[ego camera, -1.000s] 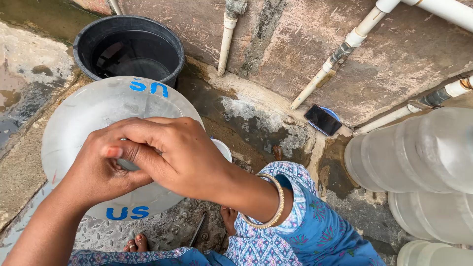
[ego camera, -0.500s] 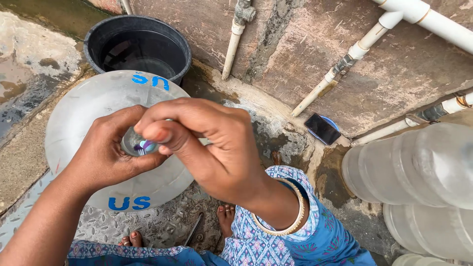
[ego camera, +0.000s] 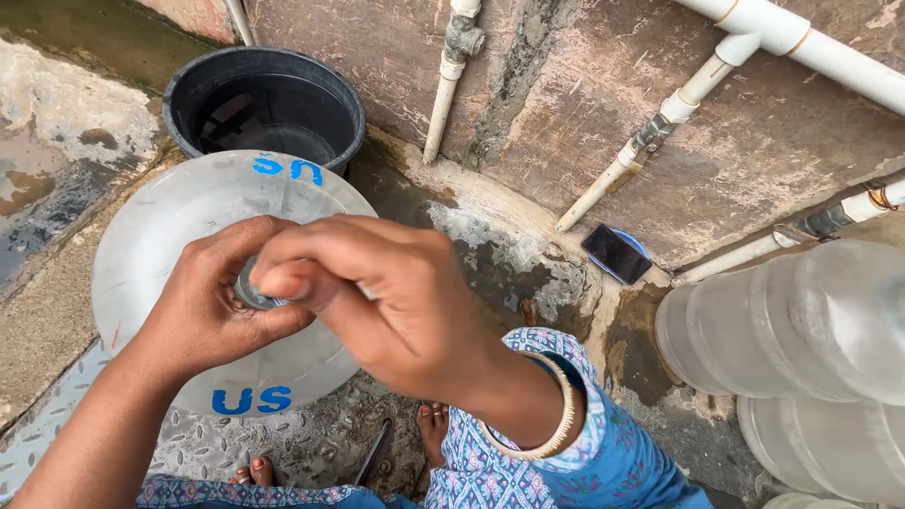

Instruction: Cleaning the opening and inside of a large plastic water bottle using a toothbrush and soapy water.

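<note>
Over one translucent water jug (ego camera: 179, 245), two hands, left hand (ego camera: 212, 311), right hand (ego camera: 377, 302), fingers clamped on its cap (ego camera: 253, 290)

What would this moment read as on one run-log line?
left hand: gripping jug neck | right hand: at jug mouth | water jug: upright | bucket: behind

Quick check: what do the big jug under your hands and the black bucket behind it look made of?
Jug: likely translucent plastic, frosted and scuffed; light passes through its milky wall. Bucket: probably moulded black plastic, dull sheen on a thick rolled rim.
</note>
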